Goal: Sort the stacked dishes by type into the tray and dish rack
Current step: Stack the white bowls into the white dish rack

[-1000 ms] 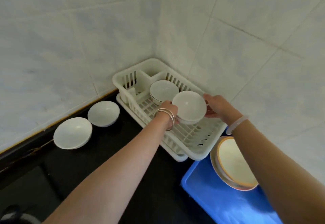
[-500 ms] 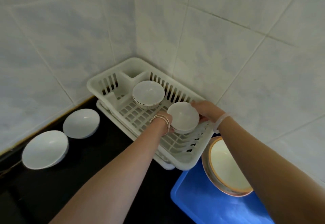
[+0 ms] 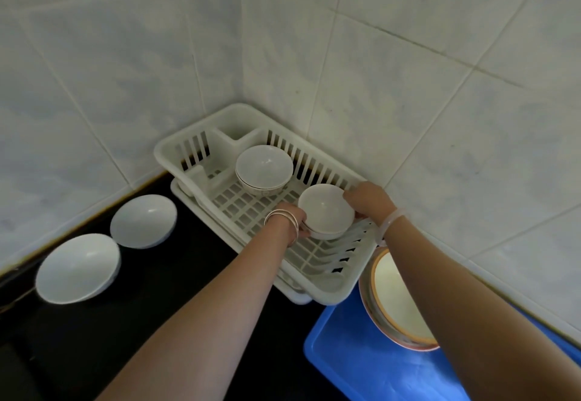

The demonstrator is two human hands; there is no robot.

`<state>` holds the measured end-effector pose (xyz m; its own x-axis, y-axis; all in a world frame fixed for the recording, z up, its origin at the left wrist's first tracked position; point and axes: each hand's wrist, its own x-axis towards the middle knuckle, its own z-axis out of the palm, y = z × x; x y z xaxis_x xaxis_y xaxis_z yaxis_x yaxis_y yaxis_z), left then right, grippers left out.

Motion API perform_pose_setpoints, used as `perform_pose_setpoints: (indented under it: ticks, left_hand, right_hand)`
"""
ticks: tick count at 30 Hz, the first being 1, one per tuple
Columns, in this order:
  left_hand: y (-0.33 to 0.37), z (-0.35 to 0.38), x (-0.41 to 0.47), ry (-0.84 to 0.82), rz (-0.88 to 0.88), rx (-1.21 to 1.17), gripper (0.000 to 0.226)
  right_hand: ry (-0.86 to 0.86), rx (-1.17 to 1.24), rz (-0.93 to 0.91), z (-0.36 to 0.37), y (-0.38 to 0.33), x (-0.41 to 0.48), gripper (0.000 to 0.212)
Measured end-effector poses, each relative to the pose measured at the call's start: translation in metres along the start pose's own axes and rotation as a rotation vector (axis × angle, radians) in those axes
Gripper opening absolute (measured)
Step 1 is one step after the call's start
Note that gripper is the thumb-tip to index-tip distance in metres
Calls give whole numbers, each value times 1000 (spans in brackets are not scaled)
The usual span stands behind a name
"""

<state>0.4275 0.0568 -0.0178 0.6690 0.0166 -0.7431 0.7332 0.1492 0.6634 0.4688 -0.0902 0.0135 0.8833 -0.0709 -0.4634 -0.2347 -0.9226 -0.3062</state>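
Head view: left hand [image 3: 299,223] and right hand [image 3: 368,200], fingers around white bowl [image 3: 325,209] in dish rack [image 3: 327,294].

Nothing to read here: no text, label, brand or number shows on any dish or surface.

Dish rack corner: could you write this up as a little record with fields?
Dish rack: white plastic, in the tiled corner
Inside rack: stacked bowls at the far end
Held bowl: white, over the rack's near end
Left hand: grips held bowl's left side
Right hand: grips its right rim
Counter: two shallow white bowls, left of rack
Blue tray: orange-rimmed plates inside
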Motion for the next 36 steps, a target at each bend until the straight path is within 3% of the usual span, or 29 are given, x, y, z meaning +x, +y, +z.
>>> perform_pose_setpoints:
  ticks: [6,9,11,14,18,24,29,32,36]
  left_hand:
    - [-1,-10,-10,-24,146,126,37]
    - [0,-25,-22,45,239,139,24]
    - [-1,-41,-36,75,344,151,28]
    - [-9,-74,-64,167,461,204,40]
    - [-39,-130,-98,381,536,245,36]
    - [-94,-211,-124,736,437,288,35]
    - [-122,-268,-119,959,317,301,42]
    - [-131,-289,-110,1015,276,247,54]
    - [-139,-312,-95,937,220,104,68]
  right_hand:
    - [94,41,-14,-2,0,-13,34]
    - [167,127,-85,-1,-5,-32,33]
    - [195,223,-150,3,-16,-48,34]
    - [144,415,-228,16,-45,-77,26]
    - [62,517,-377,51,-97,-116,22]
    - [-204,481,-335,132,-163,-124,27]
    - [-186,243,-349,178,-196,-113,38]
    - [-146,94,-403,191,-210,-100,34]
    - [-105,62,-425,204,-222,-86,38]
